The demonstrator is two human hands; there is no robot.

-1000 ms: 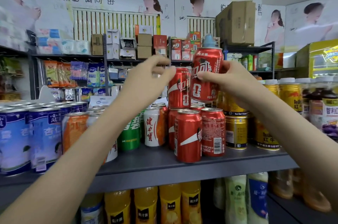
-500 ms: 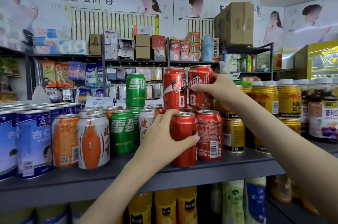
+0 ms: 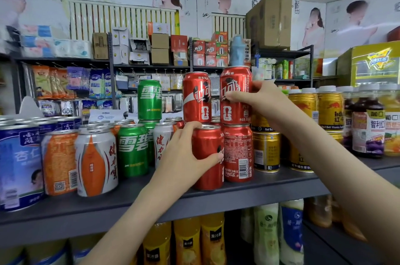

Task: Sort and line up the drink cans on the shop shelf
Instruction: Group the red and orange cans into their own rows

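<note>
Shelf (image 3: 281, 184), grey, upper board — cans standing upright in rows.

Left hand (image 3: 186, 152): I am gripping the front red can (image 3: 207, 141), thumb lying across its face and fingers curling at its rim. It is standing at the front edge of the board, just beside the barcode red can (image 3: 238, 152) on its right.

Right hand (image 3: 262, 100): I am clasping the top red can (image 3: 234, 85) by its side — it is sitting upright on the lower red tier, with a second stacked red can (image 3: 195, 96) standing just to its left.

Further left, green cans (image 3: 132, 150) are standing one tier over another, then orange-and-white cans (image 3: 96, 160), then blue-and-white cans (image 3: 19, 163). Gold cans (image 3: 266, 150) are standing stacked to the right, behind my right wrist.
</note>
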